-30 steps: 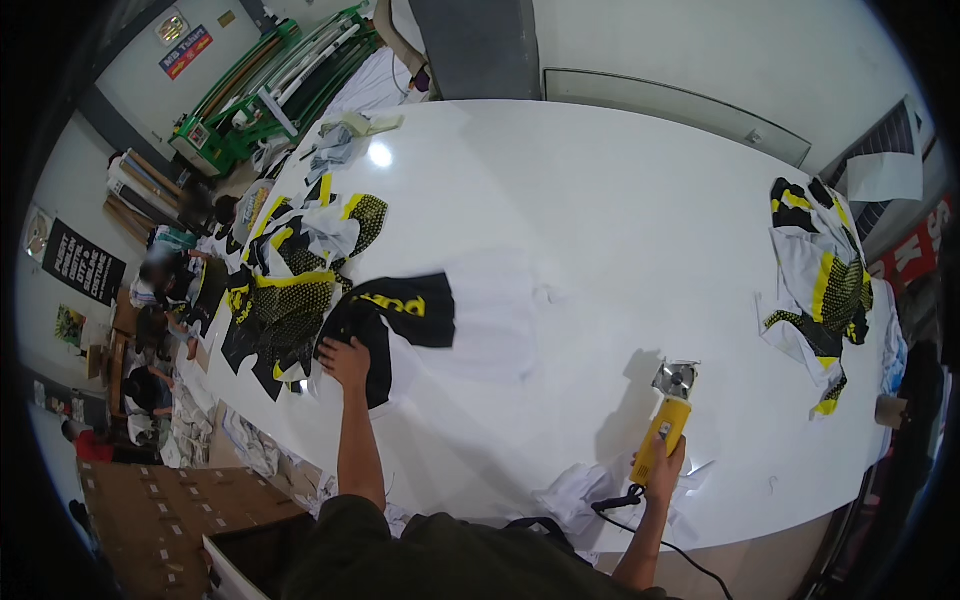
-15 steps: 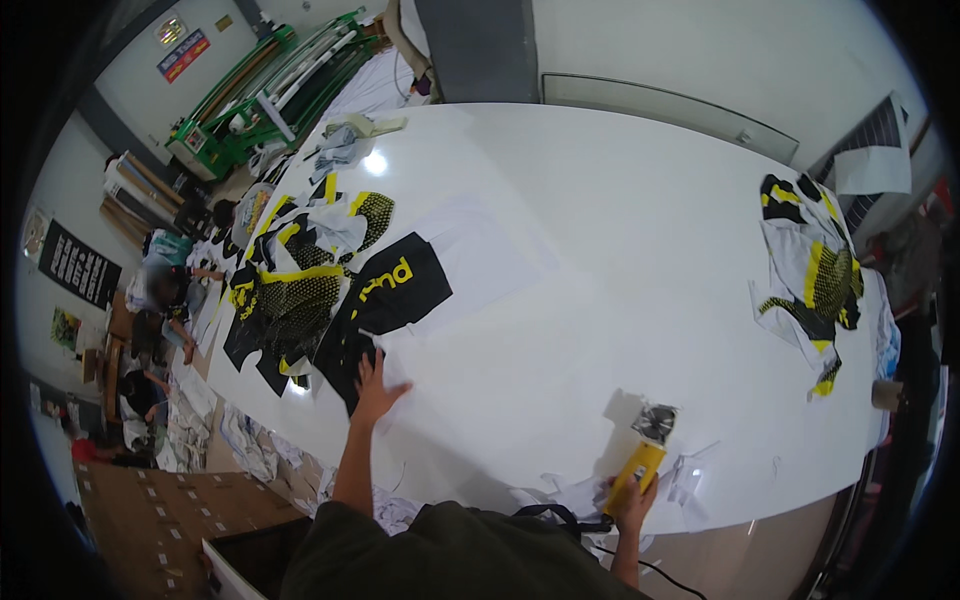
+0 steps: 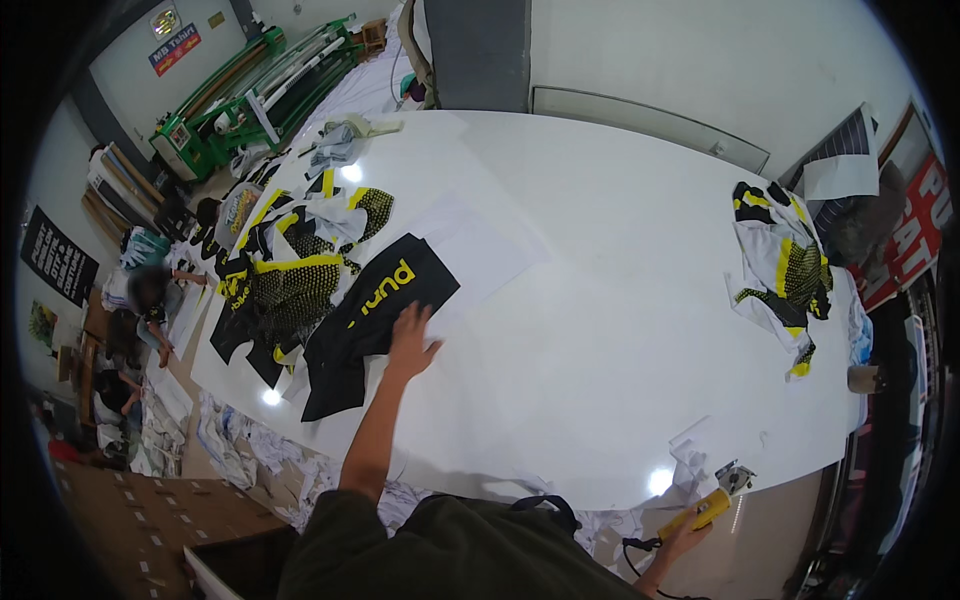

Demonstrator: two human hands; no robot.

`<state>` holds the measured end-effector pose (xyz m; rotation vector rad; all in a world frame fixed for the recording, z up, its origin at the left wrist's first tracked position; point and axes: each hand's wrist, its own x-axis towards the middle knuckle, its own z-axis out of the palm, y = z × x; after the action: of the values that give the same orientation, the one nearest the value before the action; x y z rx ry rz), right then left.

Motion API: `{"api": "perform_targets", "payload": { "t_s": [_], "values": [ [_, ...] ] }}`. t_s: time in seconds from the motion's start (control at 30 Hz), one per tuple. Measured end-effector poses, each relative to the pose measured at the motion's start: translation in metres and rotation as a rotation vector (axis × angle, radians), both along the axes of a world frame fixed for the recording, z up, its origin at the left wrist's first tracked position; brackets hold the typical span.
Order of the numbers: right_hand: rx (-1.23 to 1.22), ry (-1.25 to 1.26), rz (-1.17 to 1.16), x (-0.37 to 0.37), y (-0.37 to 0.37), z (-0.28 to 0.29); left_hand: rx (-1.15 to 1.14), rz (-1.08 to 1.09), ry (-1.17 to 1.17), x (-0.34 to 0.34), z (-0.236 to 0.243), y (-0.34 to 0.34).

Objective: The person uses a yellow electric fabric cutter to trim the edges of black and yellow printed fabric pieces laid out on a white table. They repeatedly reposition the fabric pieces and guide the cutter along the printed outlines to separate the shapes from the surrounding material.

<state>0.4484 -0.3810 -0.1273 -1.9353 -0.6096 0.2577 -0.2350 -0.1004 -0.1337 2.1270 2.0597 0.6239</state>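
Scraps [image 3: 610,523], white and crumpled, lie along the near side of the table [image 3: 600,300], evidence that some cutting has already been done. Close by, just past the table's near right edge, the person's right hand [image 3: 685,540] is closed around a yellow cutter [image 3: 706,510] with a round blade; its black cord [image 3: 640,545] trails down. The blade is well apart from the cloth, so no cut is under way. A loose white offcut [image 3: 690,455] lies near it. Further in, the left hand [image 3: 410,348], empty with fingers spread, rests at the right edge of a black piece [image 3: 385,300] with yellow lettering, which lies flat on the left half of the table. Its edges look clean, suggesting it is cut out, though whether more trimming is left cannot be told. The two hands are wide apart. Just beyond, a pale white sheet [image 3: 490,245] sticks out from beside the piece. To the left, a patterned heap [image 3: 300,285] in black, yellow and white seems to hold shaped pieces; another pile [image 3: 800,265] lies far right. Both are loosely heaped, so how many pieces are finished or remain cannot be counted.
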Motion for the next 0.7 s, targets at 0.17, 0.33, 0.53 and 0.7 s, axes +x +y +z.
{"api": "perform_targets", "payload": {
  "t_s": [0.17,0.33,0.53,0.7],
  "values": [
    [0.075,0.17,-0.017,-0.022,0.005,0.023,-0.277,0.061,0.053,0.099,0.007,0.103],
    [0.142,0.362,0.3,-0.087,0.031,0.075,-0.327,0.078,0.023,0.156,-0.014,0.064],
    [-0.331,-0.089,0.683,-0.137,0.054,0.093,-0.375,-0.229,-0.019,0.226,0.01,-0.089],
    [-0.51,-0.216,1.009,-0.201,0.06,0.127,-0.207,-0.065,0.031,0.17,0.009,-0.136]
  ]
}}
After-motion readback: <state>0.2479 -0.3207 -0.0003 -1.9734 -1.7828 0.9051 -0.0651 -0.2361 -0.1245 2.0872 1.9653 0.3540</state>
